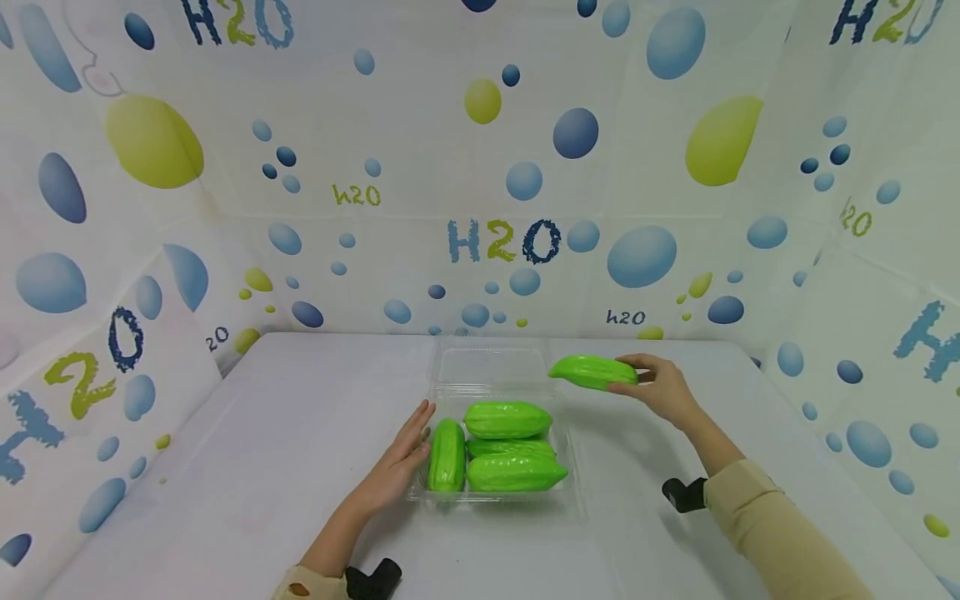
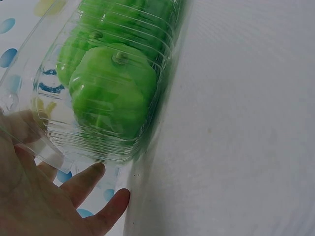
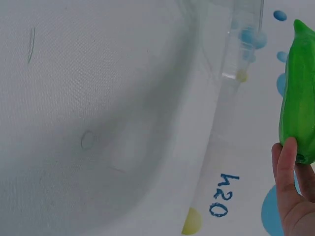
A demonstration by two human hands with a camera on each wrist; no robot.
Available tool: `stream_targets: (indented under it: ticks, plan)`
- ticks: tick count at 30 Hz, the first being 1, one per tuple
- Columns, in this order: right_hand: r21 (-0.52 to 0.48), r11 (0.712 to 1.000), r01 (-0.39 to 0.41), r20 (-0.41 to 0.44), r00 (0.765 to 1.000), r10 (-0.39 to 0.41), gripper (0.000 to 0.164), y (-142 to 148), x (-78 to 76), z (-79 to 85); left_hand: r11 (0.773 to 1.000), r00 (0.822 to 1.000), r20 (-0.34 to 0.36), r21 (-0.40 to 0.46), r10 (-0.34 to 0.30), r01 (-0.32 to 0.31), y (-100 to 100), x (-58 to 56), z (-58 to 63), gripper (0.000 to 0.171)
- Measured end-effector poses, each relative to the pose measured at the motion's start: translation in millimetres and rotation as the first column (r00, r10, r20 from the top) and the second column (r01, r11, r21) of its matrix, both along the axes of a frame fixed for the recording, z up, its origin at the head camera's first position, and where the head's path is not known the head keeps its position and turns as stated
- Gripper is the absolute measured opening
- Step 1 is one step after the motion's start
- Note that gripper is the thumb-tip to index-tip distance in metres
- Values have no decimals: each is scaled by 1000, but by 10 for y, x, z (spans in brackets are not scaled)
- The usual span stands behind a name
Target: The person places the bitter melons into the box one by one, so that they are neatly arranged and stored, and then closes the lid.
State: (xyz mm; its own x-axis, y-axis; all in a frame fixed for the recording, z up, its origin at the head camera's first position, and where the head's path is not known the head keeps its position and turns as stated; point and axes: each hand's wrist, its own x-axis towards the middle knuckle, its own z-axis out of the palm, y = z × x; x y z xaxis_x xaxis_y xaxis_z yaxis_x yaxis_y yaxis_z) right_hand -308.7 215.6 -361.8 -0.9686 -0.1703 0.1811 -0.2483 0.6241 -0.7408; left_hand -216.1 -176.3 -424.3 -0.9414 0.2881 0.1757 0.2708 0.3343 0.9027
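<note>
My right hand point(image 1: 663, 392) pinches a bright green, ridged toy bitter melon point(image 1: 592, 372) by its blunt end, above the right back part of the table. The tapered tip points left; in the right wrist view, the fingers point(image 3: 286, 164) and thumb close on the melon's point(image 3: 300, 93) lower end. A clear plastic clamshell box point(image 1: 495, 497) sits in the middle with its lid tipped back. Inside lie one upright-facing bitter melon point(image 1: 447, 457) at left and several crosswise ones point(image 1: 516, 472). Against the box's left side, my left hand point(image 1: 397, 467) rests with fingers extended, right at the rim.
The clear lid point(image 1: 491, 367) lies toward the back of the white table point(image 1: 300, 433). A patterned curtain point(image 1: 420, 125) with blue and green drops hangs behind and along both sides. Black wrist mounts point(image 1: 684, 495) sit at the sleeves.
</note>
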Motion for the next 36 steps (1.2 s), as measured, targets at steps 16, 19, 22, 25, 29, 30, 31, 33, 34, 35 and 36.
stream_targets:
  ticks: [16, 19, 22, 25, 29, 30, 31, 33, 34, 35, 36]
  plan:
    - [-9, 996, -91, -43, 995, 90, 53, -383, 170, 167, 1000, 1000, 13, 6, 2, -2, 9, 1, 0, 52]
    - [-12, 994, -109, -48, 993, 108, 51, -458, 203, 204, 1000, 1000, 14, 10, 0, 0, 7, -1, -1, 52]
    - [-21, 990, -138, -62, 989, 136, 50, -533, 233, 232, 1000, 1000, 13, 9, -1, 1, 3, -5, -6, 52]
    - [-27, 985, -168, -73, 984, 165, 48, -603, 265, 244, 1000, 1000, 14, 7, -2, 1, -1, -7, -10, 52]
    - [-38, 979, -201, -69, 978, 198, 47, -694, 327, 259, 1000, 1000, 16, 6, -3, 3, -4, -6, -9, 52]
    - [-41, 977, -207, -68, 977, 204, 47, -715, 342, 263, 1000, 1000, 17, 5, -3, 3, -4, -5, -8, 52]
    - [-42, 976, -214, -68, 975, 211, 47, -736, 359, 270, 1000, 1000, 19, 5, -2, 2, -4, -5, -6, 52]
    - [-44, 974, -223, -68, 973, 220, 46, -773, 386, 278, 1000, 1000, 22, 5, 0, 0, -3, -5, -3, 53]
    - [-48, 973, -224, -65, 973, 221, 45, -793, 401, 286, 1000, 1000, 24, 6, 0, 0, -4, -5, -1, 53]
    - [-46, 972, -230, -64, 972, 227, 45, -810, 417, 292, 1000, 1000, 26, 7, 0, 0, -5, -6, -1, 53]
    - [-46, 971, -235, -63, 971, 232, 45, -827, 429, 293, 1000, 1000, 26, 6, 1, -1, -6, -6, 0, 53]
